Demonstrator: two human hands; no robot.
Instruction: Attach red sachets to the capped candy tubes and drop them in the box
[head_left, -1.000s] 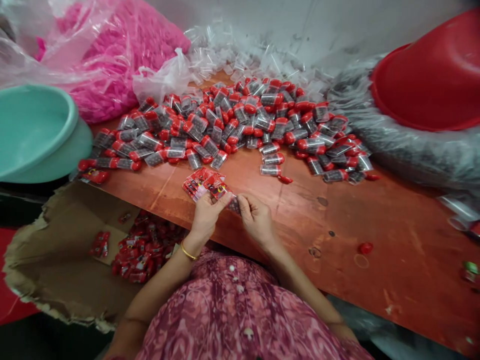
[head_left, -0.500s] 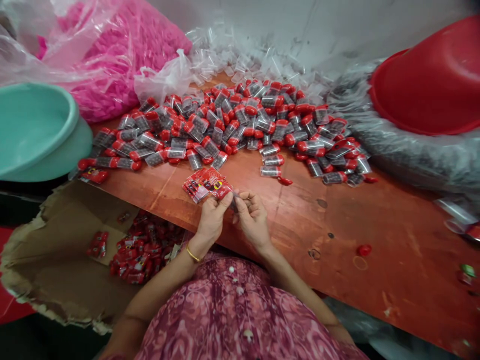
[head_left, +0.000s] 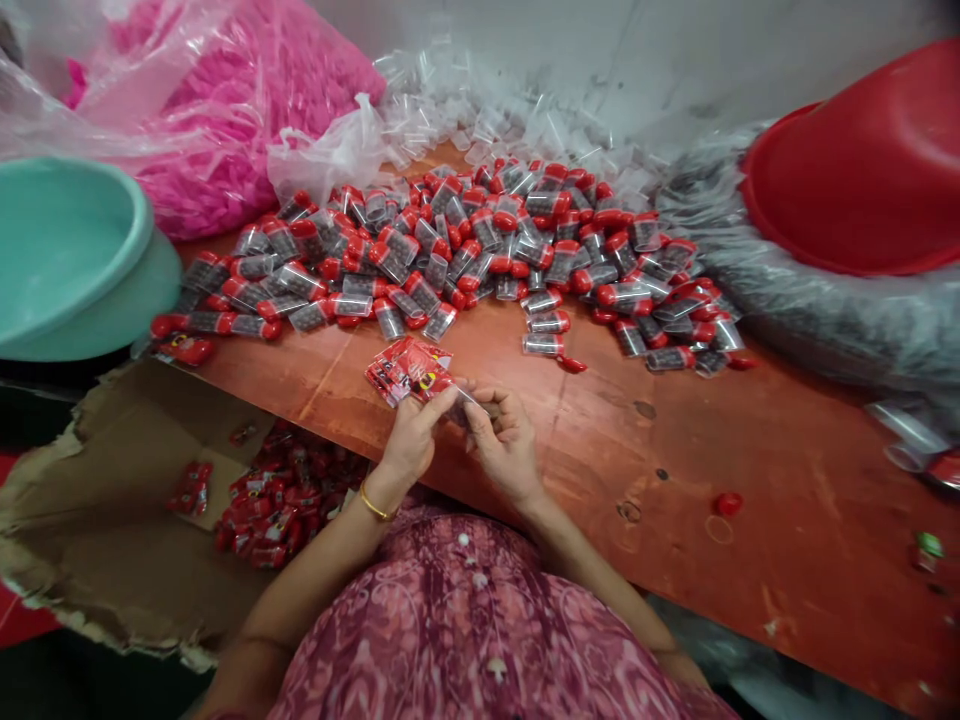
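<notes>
Both hands meet at the table's front edge around a small plastic packet [head_left: 429,384], red and printed at one end, with a clear, darker end. My left hand [head_left: 412,435] pinches it between thumb and fingers on its left side. The fingers of my right hand [head_left: 506,440] are closed at the clear end; the thumb hides part of it. Just beyond, a small stack of red printed packets [head_left: 386,368] lies on the table, touching or very near the held one. Farther back spreads a heap of clear tubes with red caps [head_left: 420,290] and dark contents.
A cardboard box [head_left: 90,510] with red packets [head_left: 262,515] is below left. Around the table [head_left: 592,440] stand a teal basin [head_left: 82,330], a bag of pink pieces [head_left: 247,100], clear tubes [head_left: 495,120] and a red tub [head_left: 862,170] on a plastic bag [head_left: 810,310].
My left hand has shifted slightly left and down, away from the right. More of the packet's clear end shows between the hands. The right hand has barely moved.
</notes>
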